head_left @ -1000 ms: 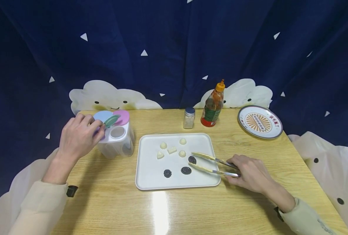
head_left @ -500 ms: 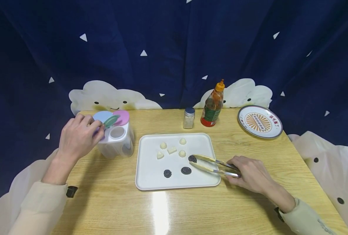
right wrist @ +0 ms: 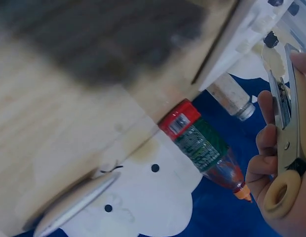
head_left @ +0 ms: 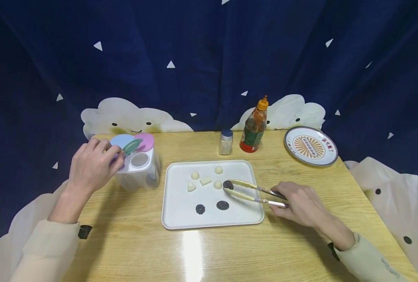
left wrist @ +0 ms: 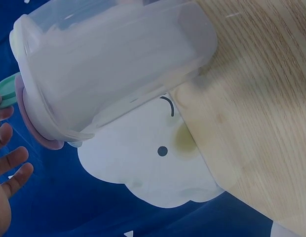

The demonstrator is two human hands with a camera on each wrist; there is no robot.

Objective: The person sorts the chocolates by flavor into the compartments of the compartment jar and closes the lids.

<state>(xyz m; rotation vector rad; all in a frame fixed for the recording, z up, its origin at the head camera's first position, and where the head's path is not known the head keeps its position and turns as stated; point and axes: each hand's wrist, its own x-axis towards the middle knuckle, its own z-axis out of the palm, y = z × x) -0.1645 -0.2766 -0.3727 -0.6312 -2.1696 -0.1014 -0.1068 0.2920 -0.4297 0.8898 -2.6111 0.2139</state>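
In the head view my left hand pinches a raised green lid on a clear storage container; a round opening shows below it. My right hand grips metal tongs with pale tips, reaching over a white tray. Between the tips sits a dark chocolate, tilted; whether it is off the tray I cannot tell. Two more dark chocolates, one round and one scalloped, lie nearer me. Several white chocolates lie further back. In the right wrist view the tongs lie across the palm.
Behind the tray stand a small jar with a blue cap and a sauce bottle with an orange nozzle. A patterned plate lies at the right back. Other container lids, blue and pink, are down. A dark blue curtain hangs behind.
The tongs' tips have drawn closer together around the dark chocolate, which has turned and moved slightly back and left with them. My left hand stays on the green lid.
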